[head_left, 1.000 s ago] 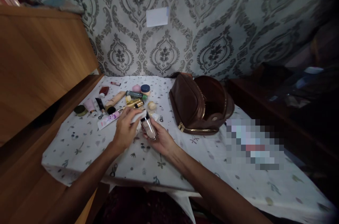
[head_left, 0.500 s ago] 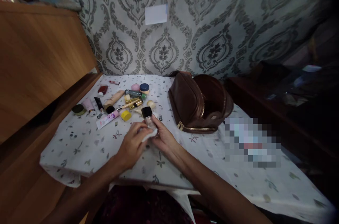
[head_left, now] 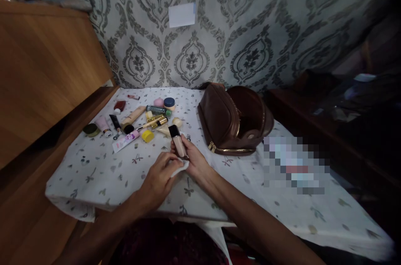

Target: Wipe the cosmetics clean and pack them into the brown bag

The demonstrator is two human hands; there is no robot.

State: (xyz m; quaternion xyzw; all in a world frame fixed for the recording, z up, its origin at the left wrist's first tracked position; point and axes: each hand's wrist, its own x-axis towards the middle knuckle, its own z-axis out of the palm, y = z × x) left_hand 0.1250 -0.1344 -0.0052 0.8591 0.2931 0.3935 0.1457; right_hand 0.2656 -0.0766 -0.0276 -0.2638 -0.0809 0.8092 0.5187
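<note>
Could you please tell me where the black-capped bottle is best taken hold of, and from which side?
Probably the black cap, from the far side: that end points forward, uncovered, while the right hand grips the bottle and the left hand holds a white wipe near its base.

Room in home, by look of it. Damask-patterned wall covering (head_left: 191,58) behind, white rectangular sheet (head_left: 181,15) on it. Wooden cabinet (head_left: 46,48) at left, bunched cloth (head_left: 67,1) on top. Desk (head_left: 100,181) draped in white fabric (head_left: 131,183) with small plant print, hanging over front edge. Personal toiletries scattered there: tubes (head_left: 127,141), jars (head_left: 169,103). Brown zipped bag (head_left: 216,119) alongside. Right side too dim to read.
</note>
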